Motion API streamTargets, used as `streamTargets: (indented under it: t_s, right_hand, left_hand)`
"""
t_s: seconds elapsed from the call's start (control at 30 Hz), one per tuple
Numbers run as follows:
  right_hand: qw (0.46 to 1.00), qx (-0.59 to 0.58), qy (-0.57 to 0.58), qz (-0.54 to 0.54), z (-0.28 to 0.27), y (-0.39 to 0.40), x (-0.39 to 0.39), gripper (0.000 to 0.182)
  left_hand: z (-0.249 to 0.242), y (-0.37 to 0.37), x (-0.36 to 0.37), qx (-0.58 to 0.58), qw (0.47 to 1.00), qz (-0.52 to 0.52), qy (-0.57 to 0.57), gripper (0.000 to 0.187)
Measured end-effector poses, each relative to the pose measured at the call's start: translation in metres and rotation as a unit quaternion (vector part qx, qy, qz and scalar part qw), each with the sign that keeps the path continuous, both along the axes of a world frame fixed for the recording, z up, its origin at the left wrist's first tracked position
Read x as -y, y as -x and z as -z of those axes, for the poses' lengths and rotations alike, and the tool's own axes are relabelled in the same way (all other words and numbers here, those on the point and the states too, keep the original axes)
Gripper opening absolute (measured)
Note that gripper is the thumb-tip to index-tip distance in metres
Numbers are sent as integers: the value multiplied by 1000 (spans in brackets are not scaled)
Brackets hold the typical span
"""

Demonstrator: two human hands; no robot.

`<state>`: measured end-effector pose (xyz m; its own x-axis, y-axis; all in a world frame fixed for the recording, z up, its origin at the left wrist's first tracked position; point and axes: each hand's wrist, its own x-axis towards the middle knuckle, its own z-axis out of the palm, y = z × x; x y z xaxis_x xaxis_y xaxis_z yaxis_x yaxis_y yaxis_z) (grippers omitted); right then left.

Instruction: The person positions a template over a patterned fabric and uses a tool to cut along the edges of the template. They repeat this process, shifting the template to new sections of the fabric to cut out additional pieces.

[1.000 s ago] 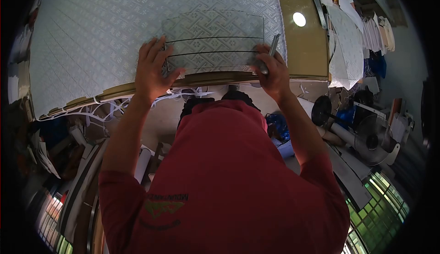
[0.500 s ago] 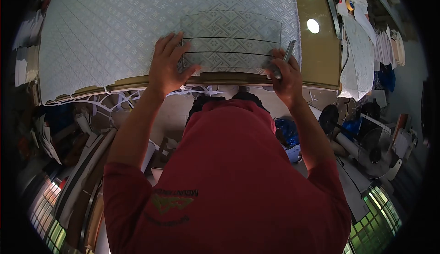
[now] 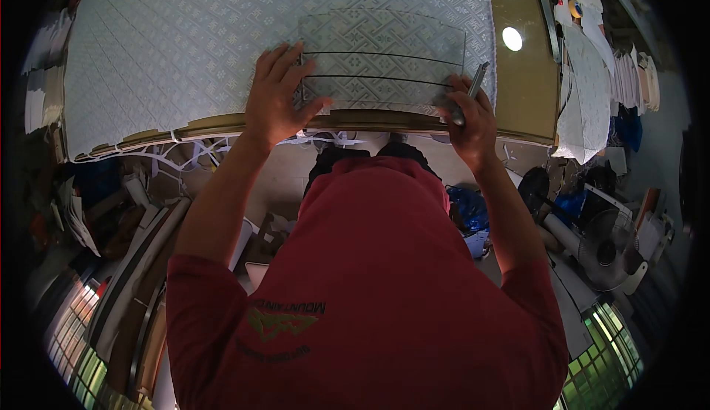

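Observation:
A transparent sheet (image 3: 381,39) with two dark lines across it lies on pale patterned fabric (image 3: 185,55) near the table's front edge. My left hand (image 3: 281,88) rests at the sheet's left end, fingers spread, with its thumb along the front edge. At the opposite end, my right hand (image 3: 472,118) presses its fingertips on the sheet's right corner. A slim silver utility knife (image 3: 479,81) is held in that hand, its tip pointing up and away from me. The part of the knife inside my palm is hidden.
The brown tabletop (image 3: 521,92) shows to the right of the fabric, with two bright light reflections. Draped cloth (image 3: 584,99) hangs at the right. White strips (image 3: 196,151) dangle below the front edge. A fan (image 3: 606,251) stands at the lower right, rolls (image 3: 140,277) at the lower left.
The whole view has shifted slightly, so the table and hands appear a little further right and higher. Both hands keep their places at the sheet's ends, and the knife stays in my right hand.

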<state>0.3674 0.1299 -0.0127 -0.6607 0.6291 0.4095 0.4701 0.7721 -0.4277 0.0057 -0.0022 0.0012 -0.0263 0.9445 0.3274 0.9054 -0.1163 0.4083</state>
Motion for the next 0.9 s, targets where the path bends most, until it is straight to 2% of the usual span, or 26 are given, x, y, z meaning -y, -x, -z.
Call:
streamTargets:
  t_s: [0.37, 0.9]
  right_hand:
    - [999, -24, 32, 6, 1, -1, 1, 46]
    - [1000, -21, 14, -1, -3, 2, -1, 45]
  left_hand:
    - [-1, 0, -1, 1, 1000, 5, -6, 65]
    - [0, 1, -3, -6, 1000, 20, -14, 67]
